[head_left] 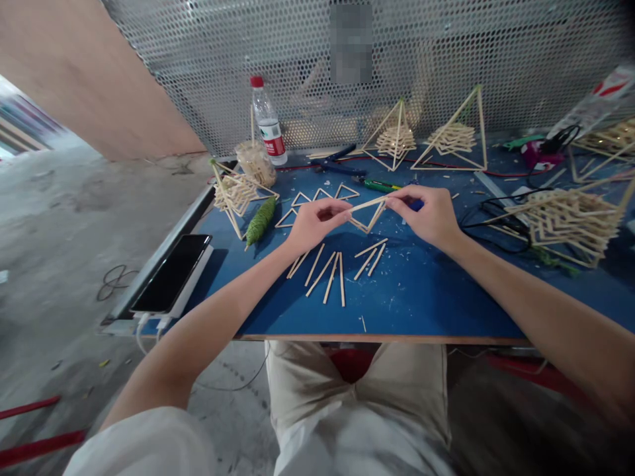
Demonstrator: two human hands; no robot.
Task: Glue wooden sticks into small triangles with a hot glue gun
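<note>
- Stick triangle hangs just above the blue table, near the middle of the top, well back from the near wooden edge.
- Bare blue surface lies open between the loose sticks and the near edge; to the right, toward the stacked stick frame, the table is more crowded.
- The triangle sits between the two hands: the left hand pinches its left end, the right hand pinches its right end, both closed narrowly on the wood with fingertips.
- Its top stick runs roughly left to right, rising slightly to the right; the two other sides meet in a point aimed down toward the person.
- Loose sticks lie fanned on the table just below the hands, mostly pointing away from the person.
- Finished small triangles lie behind the left hand; a green twine spool lies further left.
- Two stick pyramids stand by the perforated screen, and a phone lies at the left edge.
</note>
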